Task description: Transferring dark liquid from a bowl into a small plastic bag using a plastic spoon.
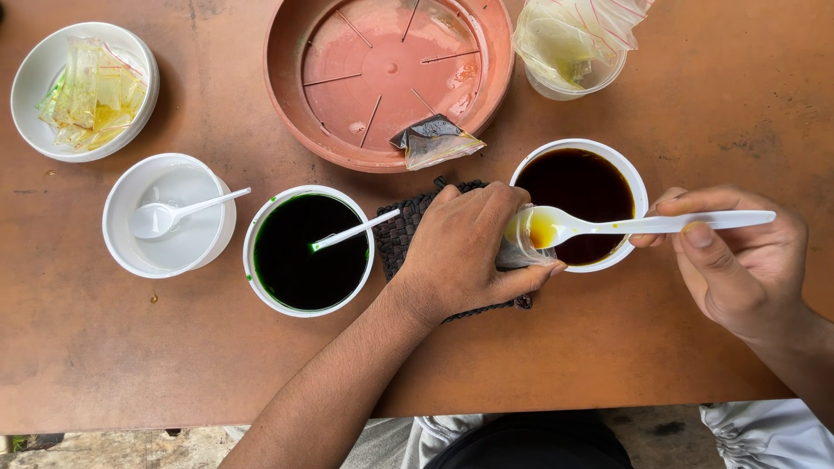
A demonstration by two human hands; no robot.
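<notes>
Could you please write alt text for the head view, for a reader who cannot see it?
The right hand tips a white spoon of yellow liquid into a small clear bag held by the left hand, beside bowls of dark liquid and green liquid.

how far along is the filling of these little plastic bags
Done: a white bowl holds a pile of yellow-filled bags, and one dark-filled bag lies in the terracotta saucer. In hand: the left hand holds a small bag open while the right hand tips a white spoon of yellow liquid into it. Left: the green bowl and dark bowl are nearly full.
</notes>
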